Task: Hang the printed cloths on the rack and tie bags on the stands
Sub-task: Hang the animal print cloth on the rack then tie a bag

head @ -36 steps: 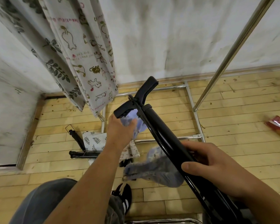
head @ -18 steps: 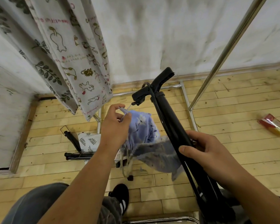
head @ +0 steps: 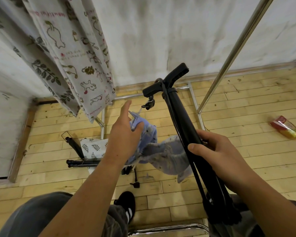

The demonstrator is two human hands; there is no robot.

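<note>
My right hand grips the tube of a black folded stand, which leans up and away from me. A light blue flowered drawstring bag hangs beside the tube. Its white cord runs up to a black toggle under the stand's handle. My left hand holds the bag's gathered top between thumb and palm, with the forefinger stretched out straight. Two printed cloths hang from the rack at the upper left.
The rack's chrome upright slants across the right, and its base bars lie on the wooden floor by the wall. A second black stand with a leaf-print bag lies on the floor. A red and yellow packet lies at the right. My shoe is below.
The left hand has dropped from the stand's handle down to the bag's top, and its forefinger has straightened. The cord and toggle now hang from the handle. The right hand keeps its grip.
</note>
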